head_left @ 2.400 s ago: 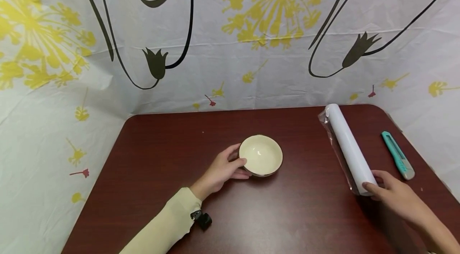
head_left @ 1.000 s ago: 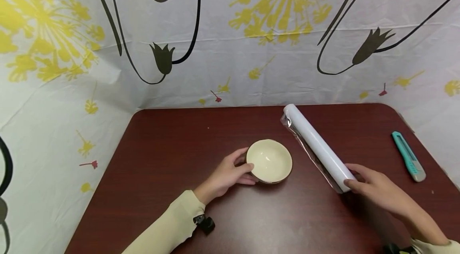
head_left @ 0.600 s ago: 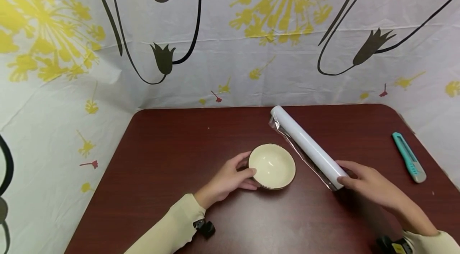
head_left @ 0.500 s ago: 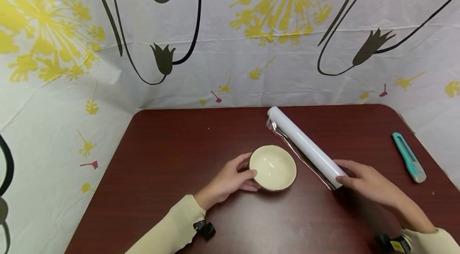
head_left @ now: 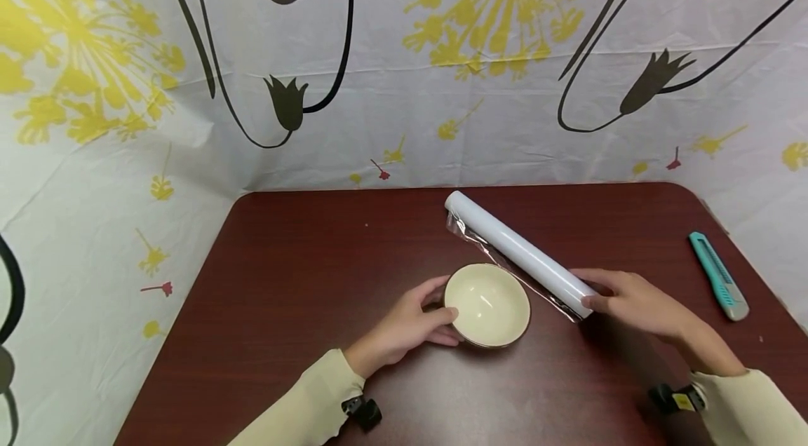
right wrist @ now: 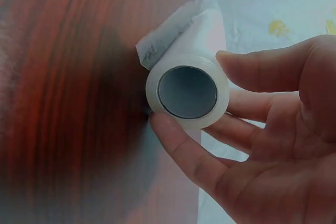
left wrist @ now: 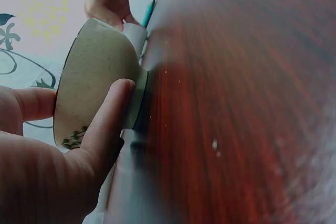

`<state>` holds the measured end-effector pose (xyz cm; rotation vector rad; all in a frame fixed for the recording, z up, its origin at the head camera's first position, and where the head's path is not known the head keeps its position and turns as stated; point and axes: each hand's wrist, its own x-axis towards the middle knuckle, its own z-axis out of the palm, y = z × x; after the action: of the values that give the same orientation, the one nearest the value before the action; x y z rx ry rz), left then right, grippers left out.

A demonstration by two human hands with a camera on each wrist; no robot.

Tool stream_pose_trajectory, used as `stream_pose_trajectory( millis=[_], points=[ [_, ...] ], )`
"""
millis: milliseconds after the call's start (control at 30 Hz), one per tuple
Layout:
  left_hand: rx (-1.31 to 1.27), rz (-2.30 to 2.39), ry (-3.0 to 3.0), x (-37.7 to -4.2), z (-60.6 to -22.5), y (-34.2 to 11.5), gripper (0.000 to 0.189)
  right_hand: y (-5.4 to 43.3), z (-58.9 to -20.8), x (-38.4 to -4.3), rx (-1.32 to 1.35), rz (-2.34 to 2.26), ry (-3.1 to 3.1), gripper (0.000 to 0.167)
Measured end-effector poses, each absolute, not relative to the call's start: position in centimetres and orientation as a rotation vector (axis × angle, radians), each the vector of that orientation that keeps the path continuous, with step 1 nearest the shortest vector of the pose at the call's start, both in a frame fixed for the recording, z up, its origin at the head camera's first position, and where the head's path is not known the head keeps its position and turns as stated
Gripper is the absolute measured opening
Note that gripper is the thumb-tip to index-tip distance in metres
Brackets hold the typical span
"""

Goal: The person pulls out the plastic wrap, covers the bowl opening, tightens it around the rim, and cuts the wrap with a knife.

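Observation:
A cream bowl sits upright near the table's middle. My left hand grips its left side, the thumb at the rim and other fingers against the outer wall. In the left wrist view the bowl shows a speckled outside with a small dark pattern; its foot is close to the tabletop. Just behind and right of it, a white roll of cling film lies slantwise, a loose clear flap along its left side. My right hand pinches the roll's near end; the right wrist view shows its hollow core.
A teal utility knife lies at the right side of the dark red table. A white sheet with printed flowers hangs along the back and sides of the table.
My right hand has brought the cling film roll leftward from beside the knife, its far end swinging left toward the bowl. My left hand has shifted the bowl slightly right and nearer.

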<state>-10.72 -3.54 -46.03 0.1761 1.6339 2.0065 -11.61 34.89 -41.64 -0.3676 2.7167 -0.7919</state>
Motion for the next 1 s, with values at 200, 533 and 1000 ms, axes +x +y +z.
stream_pose_trajectory(
  millis=[200, 533, 1000],
  points=[
    [0.176, 2.004, 1.626, -10.3, -45.9, -3.2, 0.067, 35.0, -41.7, -12.7, -0.5, -0.806, 2.724, 0.048],
    [0.2, 2.007, 1.641, -10.1, -45.9, -3.1, 0.067, 34.8, -41.8, -14.5, -0.593, -0.971, 2.644, 0.04],
    [0.198, 2.011, 1.637, -10.1, -46.0, -3.2, 0.068, 35.3, -41.7, -17.8, -0.667, -0.88, 2.628, 0.04]
  ],
)
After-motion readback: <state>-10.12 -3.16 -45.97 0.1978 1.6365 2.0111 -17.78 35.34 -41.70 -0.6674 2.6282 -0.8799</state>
